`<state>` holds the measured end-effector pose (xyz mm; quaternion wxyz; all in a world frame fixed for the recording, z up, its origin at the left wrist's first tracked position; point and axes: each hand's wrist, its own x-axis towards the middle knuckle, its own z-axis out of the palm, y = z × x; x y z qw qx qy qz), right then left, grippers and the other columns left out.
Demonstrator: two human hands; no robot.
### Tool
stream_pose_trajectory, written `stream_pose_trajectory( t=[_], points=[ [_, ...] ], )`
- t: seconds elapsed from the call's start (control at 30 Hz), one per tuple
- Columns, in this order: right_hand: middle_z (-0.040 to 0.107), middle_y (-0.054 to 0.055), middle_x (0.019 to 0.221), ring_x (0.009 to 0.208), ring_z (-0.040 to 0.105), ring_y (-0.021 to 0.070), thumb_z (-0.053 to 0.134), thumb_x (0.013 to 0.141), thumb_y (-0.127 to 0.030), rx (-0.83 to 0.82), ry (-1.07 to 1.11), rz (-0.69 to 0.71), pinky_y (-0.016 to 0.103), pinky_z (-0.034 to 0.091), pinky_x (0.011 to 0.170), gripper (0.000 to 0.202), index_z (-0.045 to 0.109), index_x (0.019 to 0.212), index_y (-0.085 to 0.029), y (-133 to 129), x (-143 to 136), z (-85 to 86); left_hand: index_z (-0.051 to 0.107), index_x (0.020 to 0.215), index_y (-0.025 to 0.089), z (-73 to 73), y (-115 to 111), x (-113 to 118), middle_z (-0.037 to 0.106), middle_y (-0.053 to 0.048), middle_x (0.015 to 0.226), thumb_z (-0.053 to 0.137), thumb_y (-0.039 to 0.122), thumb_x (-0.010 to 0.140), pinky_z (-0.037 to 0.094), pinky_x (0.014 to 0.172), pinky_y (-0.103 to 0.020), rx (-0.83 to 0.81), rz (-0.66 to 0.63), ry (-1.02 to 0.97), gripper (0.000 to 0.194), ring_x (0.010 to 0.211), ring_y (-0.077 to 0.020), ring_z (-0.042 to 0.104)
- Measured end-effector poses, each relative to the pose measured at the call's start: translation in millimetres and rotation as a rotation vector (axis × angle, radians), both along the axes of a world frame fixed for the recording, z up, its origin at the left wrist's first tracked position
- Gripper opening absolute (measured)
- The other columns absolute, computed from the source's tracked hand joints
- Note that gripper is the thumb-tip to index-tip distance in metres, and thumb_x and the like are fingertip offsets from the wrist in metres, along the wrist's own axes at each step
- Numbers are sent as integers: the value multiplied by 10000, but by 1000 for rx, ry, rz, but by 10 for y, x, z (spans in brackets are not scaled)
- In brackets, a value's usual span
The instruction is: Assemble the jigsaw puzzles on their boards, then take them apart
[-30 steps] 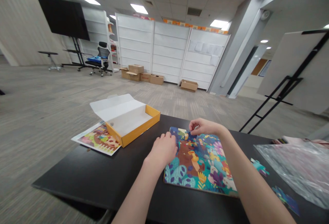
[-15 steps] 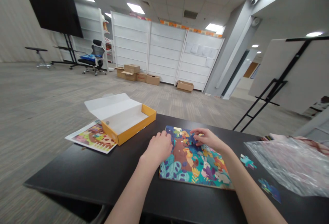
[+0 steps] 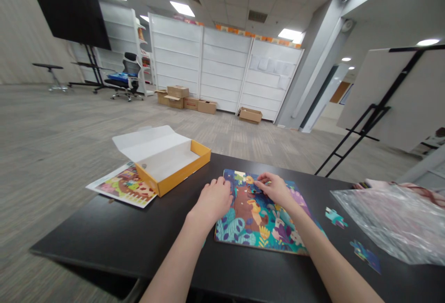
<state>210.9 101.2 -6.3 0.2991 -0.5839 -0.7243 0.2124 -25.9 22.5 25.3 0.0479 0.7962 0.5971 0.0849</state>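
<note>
A colourful jigsaw puzzle [image 3: 243, 210] with animals and plants lies on the black table [image 3: 163, 233]. My left hand [image 3: 216, 199] rests at its left edge, fingers bent over the border; whether anything is under them is hidden. Over the puzzle's upper middle, my right hand [image 3: 273, 188] is bent down with thumb and fingertips close together at a dark blue part; what they hold, if anything, is too small to tell. Two loose pieces lie right of the puzzle: a teal one [image 3: 335, 218] and a blue one [image 3: 365, 255].
An open yellow box [image 3: 184, 171] with a white lid stands at the table's far left, partly on a printed picture sheet [image 3: 121, 186]. A clear plastic bag [image 3: 392, 224] lies at the right. Beyond are cardboard boxes [image 3: 207, 106] and an easel-like board [image 3: 378, 94].
My right hand has moved a little to the left over the puzzle, baring more of its right side. My left hand has stayed nearly in place.
</note>
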Motion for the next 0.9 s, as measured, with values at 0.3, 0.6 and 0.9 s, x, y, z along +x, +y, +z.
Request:
stream_pose_trajectory(
  t=[0.3,0.6,0.9],
  points=[
    [711,52,771,743,655,215,613,843,-383,165,-245,11,308,475,703,193,625,740,-221,-35,-61,-24,626,1109,155,-3,-14,-14,609,-154,1202,471,292,955,512,895,-438,-3,-3,-1,258,1106,-314,602],
    [713,37,789,632,594,171,598,848,-325,116,-263,119,277,432,620,170,723,871,-213,-81,-17,117,630,1111,153,24,-8,-18,611,-154,1207,470,297,955,519,885,-437,-18,-10,-3,266,1099,-314,608],
    [726,47,798,653,599,179,597,867,-327,112,-315,145,281,433,632,204,762,908,-213,-112,-36,142,631,1091,165,30,-20,-19,610,-149,1211,479,305,952,518,886,-422,-24,-4,-7,249,1096,-302,610]
  ],
)
